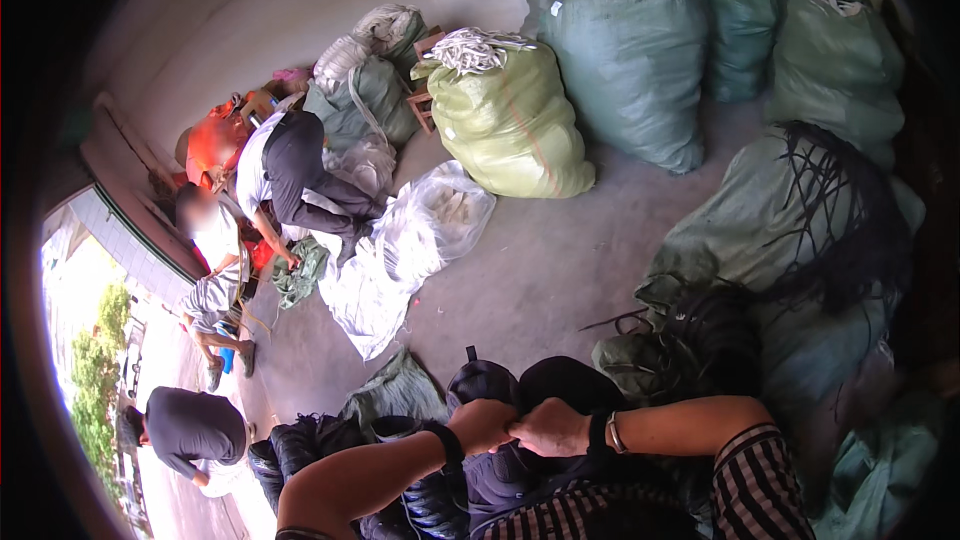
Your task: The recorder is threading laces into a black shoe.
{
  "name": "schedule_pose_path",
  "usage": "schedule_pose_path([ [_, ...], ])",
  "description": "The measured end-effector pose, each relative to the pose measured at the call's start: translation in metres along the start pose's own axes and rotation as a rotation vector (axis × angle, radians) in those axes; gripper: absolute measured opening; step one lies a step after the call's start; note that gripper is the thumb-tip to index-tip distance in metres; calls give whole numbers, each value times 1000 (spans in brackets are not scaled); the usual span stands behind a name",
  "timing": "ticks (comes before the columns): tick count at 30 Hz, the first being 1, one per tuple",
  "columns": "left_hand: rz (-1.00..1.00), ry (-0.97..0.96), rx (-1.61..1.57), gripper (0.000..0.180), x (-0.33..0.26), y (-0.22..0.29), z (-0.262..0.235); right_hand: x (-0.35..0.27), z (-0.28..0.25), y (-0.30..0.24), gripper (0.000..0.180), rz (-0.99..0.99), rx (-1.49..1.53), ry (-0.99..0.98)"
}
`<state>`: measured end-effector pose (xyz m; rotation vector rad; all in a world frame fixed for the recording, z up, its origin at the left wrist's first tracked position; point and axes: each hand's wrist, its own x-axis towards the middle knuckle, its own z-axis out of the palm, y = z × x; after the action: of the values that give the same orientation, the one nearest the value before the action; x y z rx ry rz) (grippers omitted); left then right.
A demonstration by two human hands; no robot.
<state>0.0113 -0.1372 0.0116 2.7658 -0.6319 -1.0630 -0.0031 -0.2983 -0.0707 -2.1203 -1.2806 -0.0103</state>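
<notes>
Meeting knuckles-close, the left hand [484, 427] and the right hand [553, 428] work on the near side of the yellow-green sack [510, 125], well apart from it. Both have their fingers curled inward, neither spread wide; I cannot tell exactly what is pinched between them, as the fingertips are too small and partly hidden. Directly about them is a dark bundle [488, 382], also on the near side of the yellow-green sack, with the floor [500, 290] between. A black band circles the left wrist; the right wrist has a black band and a silvery bracelet [616, 432].

White strips [480, 48] are heaped on top of the yellow-green sack. Just to its right stands a large blue-green sack [635, 70]. Farther to its right and nearer the wearer, dark strips [825, 200] drape over a pale green heap [735, 205]. White sheeting [390, 250] spreads from near the foot of the yellow-green sack toward the left and the wearer. Left of that sack, a person in dark trousers [300, 165] bends low, one hand at a small green bag [298, 275]; farther left and nearer the wearer, another person in a dark top [195, 425] stoops.
</notes>
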Motion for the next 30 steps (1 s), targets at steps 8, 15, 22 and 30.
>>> schedule_pose_path([
  [8,217,51,286,18,5,-10,10,0,-12,4,15,-166,0,-81],
  [15,251,191,164,17,-19,-16,-10,-2,-14,10,19,-84,15,-117],
  [22,169,217,157,13,-11,-5,9,-1,-2,4,18,-93,-7,1],
  [30,123,115,172,16,-3,-3,0,-2,-5,6,16,-177,-44,17],
])
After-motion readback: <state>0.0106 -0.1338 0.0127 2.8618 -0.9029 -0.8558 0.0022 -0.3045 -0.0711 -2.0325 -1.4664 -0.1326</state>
